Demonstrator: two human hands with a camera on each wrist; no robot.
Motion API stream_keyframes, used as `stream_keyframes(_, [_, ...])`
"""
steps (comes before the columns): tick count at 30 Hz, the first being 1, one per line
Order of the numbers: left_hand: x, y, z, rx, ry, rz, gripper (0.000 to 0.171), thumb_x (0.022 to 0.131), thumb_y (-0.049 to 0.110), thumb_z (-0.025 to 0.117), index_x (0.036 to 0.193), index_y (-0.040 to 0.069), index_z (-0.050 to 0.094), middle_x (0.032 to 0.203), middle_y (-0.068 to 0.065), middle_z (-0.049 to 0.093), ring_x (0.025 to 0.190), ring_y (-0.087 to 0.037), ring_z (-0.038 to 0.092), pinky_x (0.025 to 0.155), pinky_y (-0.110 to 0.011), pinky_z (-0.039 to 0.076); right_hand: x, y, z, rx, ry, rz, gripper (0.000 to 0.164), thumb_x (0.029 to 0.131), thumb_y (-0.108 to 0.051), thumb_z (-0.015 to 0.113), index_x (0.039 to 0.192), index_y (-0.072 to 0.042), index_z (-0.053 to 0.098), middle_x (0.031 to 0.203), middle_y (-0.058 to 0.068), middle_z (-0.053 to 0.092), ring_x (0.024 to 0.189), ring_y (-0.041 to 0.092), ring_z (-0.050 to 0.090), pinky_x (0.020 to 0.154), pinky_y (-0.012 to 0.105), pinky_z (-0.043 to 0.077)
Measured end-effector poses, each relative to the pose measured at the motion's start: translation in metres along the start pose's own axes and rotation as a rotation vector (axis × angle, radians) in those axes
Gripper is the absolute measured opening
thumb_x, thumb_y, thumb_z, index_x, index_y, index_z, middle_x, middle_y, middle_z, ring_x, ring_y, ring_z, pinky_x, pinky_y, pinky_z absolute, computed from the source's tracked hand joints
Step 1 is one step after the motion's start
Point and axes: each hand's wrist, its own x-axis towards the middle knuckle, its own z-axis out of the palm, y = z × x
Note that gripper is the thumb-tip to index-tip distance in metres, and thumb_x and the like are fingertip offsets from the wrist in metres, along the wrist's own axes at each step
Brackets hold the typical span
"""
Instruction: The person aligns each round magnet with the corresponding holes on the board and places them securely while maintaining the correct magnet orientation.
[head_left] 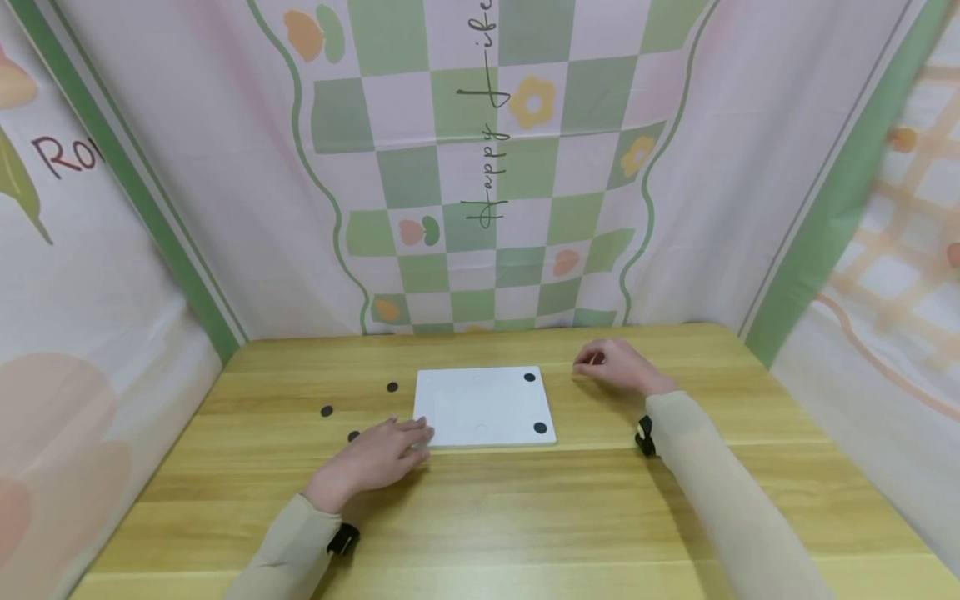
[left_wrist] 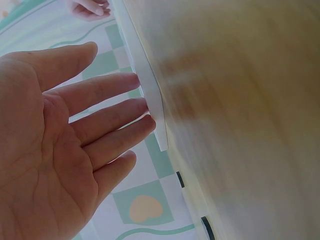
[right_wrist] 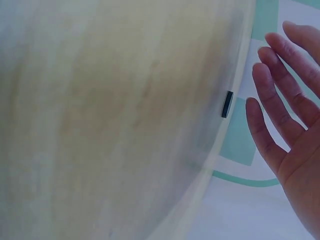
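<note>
Beige-sleeved, the left hand rests its straight fingers, slightly apart, against the thin white panel; light pressure should steady it. Whether the right hand pinches anything, I cannot tell. The panel lies toward the wood-grained desk's far edge, round black discs on and beside it.

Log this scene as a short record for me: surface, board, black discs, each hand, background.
Surface: wooden table
Board: white, rectangular, lying flat
Discs on board: two black, both near its right edge
Discs left of board: three black, one partly covered by the left hand
Left hand: fingers extended, fingertips touching the board's left side
Right hand: right of the board, fingers bent, holding nothing visible
Background: printed cloth with green checks and "Happy Life"
</note>
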Motion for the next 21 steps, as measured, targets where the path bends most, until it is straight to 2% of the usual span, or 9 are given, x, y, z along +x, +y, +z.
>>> stream_keyframes(4, [0.000, -0.001, 0.001, 0.006, 0.002, -0.002, 0.043, 0.101, 0.030, 0.046, 0.136, 0.007, 0.050, 0.146, -0.015, 0.043, 0.135, -0.031, 0.041, 0.115, -0.050, 0.026, -0.002, 0.001, -0.002, -0.005, 0.011, -0.006, 0.015, 0.089, -0.023, 0.067, 0.095, -0.011, 0.072, 0.091, 0.002, 0.071, 0.085, 0.017, 0.063, 0.080, 0.040, 0.053])
stream_keyframes(11, [0.000, -0.001, 0.001, 0.001, 0.006, -0.004, 0.043, 0.100, 0.030, 0.046, 0.136, 0.007, 0.051, 0.145, -0.014, 0.043, 0.135, -0.031, 0.041, 0.115, -0.051, 0.026, -0.002, 0.007, -0.003, -0.007, 0.026, 0.007, 0.015, 0.088, -0.025, 0.068, 0.095, -0.012, 0.073, 0.091, 0.001, 0.071, 0.084, 0.016, 0.062, 0.078, 0.035, 0.053])
stream_keyframes(21, [-0.001, -0.001, 0.000, -0.001, 0.006, -0.005, 0.043, 0.100, 0.031, 0.046, 0.136, 0.007, 0.051, 0.145, -0.014, 0.044, 0.134, -0.030, 0.042, 0.115, -0.050, 0.026, -0.004, 0.014, -0.005, -0.005, 0.030, 0.046, 0.017, 0.090, -0.025, 0.066, 0.099, -0.011, 0.072, 0.094, 0.003, 0.071, 0.088, 0.019, 0.062, 0.082, 0.040, 0.053])
